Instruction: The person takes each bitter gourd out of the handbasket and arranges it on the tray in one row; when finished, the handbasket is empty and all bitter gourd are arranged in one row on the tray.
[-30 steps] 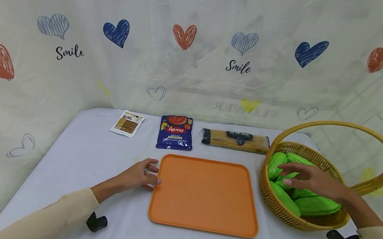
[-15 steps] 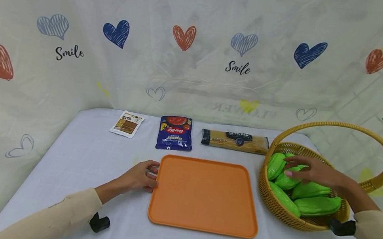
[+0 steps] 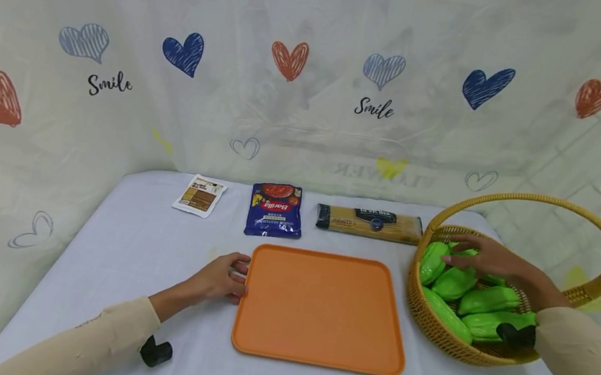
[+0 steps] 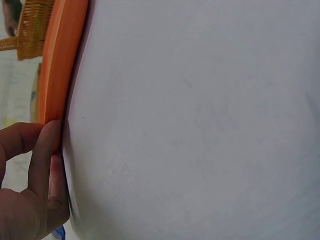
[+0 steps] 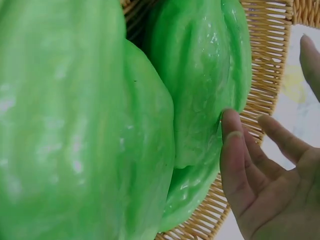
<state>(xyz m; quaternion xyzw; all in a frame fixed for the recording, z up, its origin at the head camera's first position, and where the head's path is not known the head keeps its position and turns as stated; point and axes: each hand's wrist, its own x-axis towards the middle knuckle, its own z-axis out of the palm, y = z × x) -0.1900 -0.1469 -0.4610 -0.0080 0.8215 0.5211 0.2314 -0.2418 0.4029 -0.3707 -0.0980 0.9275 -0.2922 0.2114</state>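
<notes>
While left hand (image 3: 219, 277) pinches smooth tray (image 3: 322, 309), round wicker basket (image 3: 428, 316)

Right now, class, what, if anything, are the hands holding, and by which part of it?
The left hand appears to pinch the orange tray by its left rim. The right hand, at the green vegetables, grips none.

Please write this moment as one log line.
left hand: touches tray edge | right hand: over basket, holds nothing | vegetables: in basket
</notes>
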